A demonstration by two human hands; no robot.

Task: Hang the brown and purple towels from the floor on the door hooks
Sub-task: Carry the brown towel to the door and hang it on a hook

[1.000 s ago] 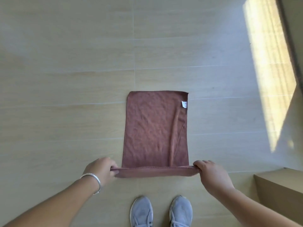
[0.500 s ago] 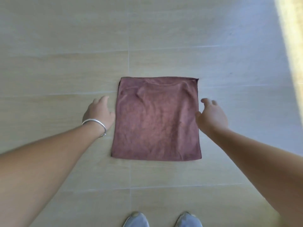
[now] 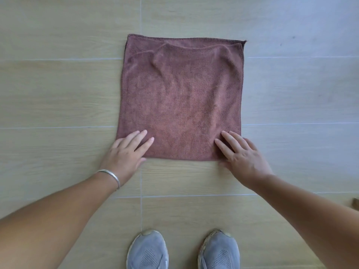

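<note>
Towel first: the brown towel (image 3: pixel 180 98) lies folded flat on the pale wood-look tile floor (image 3: pixel 58 94), filling the middle of the view and reaching up toward 12 o'clock. Its far edge shows a stitched hem, and just below that hem a second layer's edge runs across in a soft, wavy line, so the cloth is doubled over. A small tip of fabric pokes out at the far right corner, near 1 o'clock. The near edge sits straight and square to the person.

The left hand (image 3: pixel 124 154) rests on the towel's near left corner, at about 8 o'clock from the cloth's centre. Its fingers (image 3: pixel 136 138) are straight and spread, lying flat on the fabric, gripping nothing. A silver bangle (image 3: pixel 110 175) circles that wrist.

The right hand (image 3: pixel 242 156) covers the near right corner, at about 4 o'clock from the cloth's centre. Its fingers (image 3: pixel 229 138) are likewise straight and spread, pressed flat on the towel, with the heel of the hand over the floor just off the near edge.

Both bare forearms run back to the lower corners of the view. Two grey mesh sneakers (image 3: pixel 184 251) stand side by side at 6 o'clock, toes pointing at the towel and well apart from it. At the right edge, near 4 o'clock, a small dark brown corner of something (image 3: pixel 355 202) peeks in; what it is cannot be told.
</note>
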